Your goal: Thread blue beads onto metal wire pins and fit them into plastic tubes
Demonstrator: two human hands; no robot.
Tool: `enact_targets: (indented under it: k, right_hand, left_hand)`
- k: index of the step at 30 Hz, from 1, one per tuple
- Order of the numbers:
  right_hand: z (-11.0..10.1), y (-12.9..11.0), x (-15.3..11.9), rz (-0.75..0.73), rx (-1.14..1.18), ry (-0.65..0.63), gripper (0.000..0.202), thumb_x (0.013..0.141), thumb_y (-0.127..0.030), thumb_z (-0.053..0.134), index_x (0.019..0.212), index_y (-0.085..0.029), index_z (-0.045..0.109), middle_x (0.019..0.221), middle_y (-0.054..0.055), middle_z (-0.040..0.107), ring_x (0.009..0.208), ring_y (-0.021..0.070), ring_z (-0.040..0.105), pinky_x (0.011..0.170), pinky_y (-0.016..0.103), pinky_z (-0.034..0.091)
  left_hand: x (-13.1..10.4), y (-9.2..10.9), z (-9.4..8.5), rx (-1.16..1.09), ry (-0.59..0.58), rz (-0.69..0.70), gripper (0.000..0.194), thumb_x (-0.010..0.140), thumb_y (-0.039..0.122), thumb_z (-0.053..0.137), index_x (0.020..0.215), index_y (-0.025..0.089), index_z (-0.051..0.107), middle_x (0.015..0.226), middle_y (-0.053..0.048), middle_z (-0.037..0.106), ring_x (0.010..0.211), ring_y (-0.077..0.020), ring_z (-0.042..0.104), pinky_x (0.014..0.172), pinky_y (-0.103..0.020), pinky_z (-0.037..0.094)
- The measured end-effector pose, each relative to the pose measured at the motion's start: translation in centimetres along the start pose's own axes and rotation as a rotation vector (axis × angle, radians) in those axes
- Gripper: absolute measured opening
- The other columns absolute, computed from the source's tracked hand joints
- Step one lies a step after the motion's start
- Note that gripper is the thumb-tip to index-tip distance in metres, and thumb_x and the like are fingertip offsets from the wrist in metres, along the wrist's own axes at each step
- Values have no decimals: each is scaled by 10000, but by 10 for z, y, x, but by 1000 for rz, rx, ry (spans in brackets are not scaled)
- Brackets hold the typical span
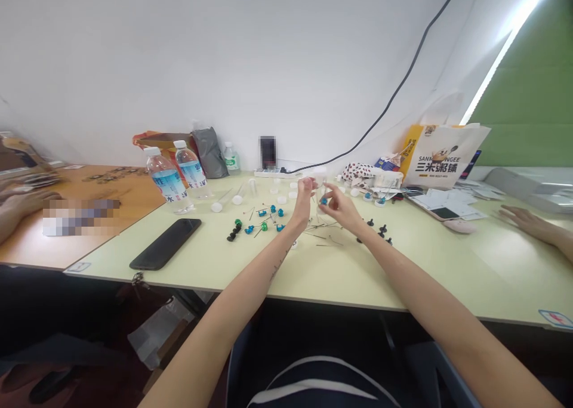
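My left hand (306, 198) is raised over the table with its fingers curled, facing my right hand; what it holds, if anything, is hidden. My right hand (342, 208) pinches a small blue plastic piece (323, 201) between thumb and fingertips. Something clear, perhaps a plastic tube, shows faintly between the two hands. Several blue pieces (262, 213), green pieces (264, 226) and black pieces (231, 236) lie left of my hands. Thin metal pins (320, 237) are scattered beneath them. More black pieces (382, 229) sit by my right forearm.
Clear tubes with white caps (238, 194) lie behind the pieces. Two water bottles (169, 181) and a phone (165, 244) are at left. A paper bag (443, 157) and papers (443, 202) stand at right. Other people's hands (521, 220) rest at both sides.
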State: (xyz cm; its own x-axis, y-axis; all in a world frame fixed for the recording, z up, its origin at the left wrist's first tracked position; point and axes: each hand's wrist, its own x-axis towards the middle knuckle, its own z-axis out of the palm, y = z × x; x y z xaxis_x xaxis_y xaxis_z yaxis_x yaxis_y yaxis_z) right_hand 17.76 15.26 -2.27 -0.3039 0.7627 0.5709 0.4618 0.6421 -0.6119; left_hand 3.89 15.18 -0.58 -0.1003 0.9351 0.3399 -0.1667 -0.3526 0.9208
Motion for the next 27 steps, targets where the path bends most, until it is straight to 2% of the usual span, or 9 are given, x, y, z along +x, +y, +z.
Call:
enact_targets:
  k: [2,5,8,12,15,19,24,27]
  right_hand:
    - [-19,19,4,101,-133,144,458,783,-358,516,1197,-183,431,946,55,603,588,126,528,601,273,428]
    - [-49,54,3,342,-405,297,389,741,-323,552,1089,-160,495,929,71,624,688,175,569,698,313,420]
    - [-71,84,-4,588,-565,303,350,731,-295,545,1043,-141,509,880,97,638,798,229,580,705,317,409]
    - [-82,103,-11,757,-597,223,287,727,-234,529,990,-121,537,808,103,648,843,242,583,668,285,407]
    - [-80,102,-9,789,-633,163,244,725,-209,523,934,-94,571,853,146,643,857,256,582,664,289,409]
    - [-75,93,-4,761,-694,174,375,744,-271,545,1032,-31,540,1072,254,552,955,293,545,712,323,415]
    - [-70,87,-4,717,-735,131,394,798,-385,525,1022,-62,559,1038,211,543,940,272,538,766,341,412]
    - [-67,90,-7,668,-791,54,319,806,-354,531,1004,-110,590,1100,182,491,913,261,555,779,350,405]
  left_hand:
    - [2,-3,-1,69,-17,62,361,844,555,364,968,232,467,1072,-63,529,1082,-177,486,889,-301,378]
    - [4,-5,-6,146,-29,42,294,840,492,430,958,225,457,1078,-67,520,1089,-190,469,899,-318,360]
    - [4,-5,-7,206,-43,41,227,825,422,475,909,211,481,1010,-64,544,1012,-192,493,876,-329,364]
    - [1,-3,-6,245,-49,48,191,806,384,493,862,202,496,964,-57,549,953,-180,497,852,-313,363]
    - [2,-5,-6,237,-32,28,185,797,380,495,844,201,495,940,-49,545,918,-172,495,829,-301,363]
    - [6,-11,-10,179,6,-25,179,782,377,506,818,202,493,922,-38,542,914,-171,495,824,-296,360]
    - [8,-12,-12,133,34,-67,191,764,387,516,794,201,490,922,-38,551,930,-183,504,820,-303,356]
    - [6,-10,-11,125,21,-66,187,762,385,517,786,201,491,926,-39,557,932,-181,507,818,-298,352]
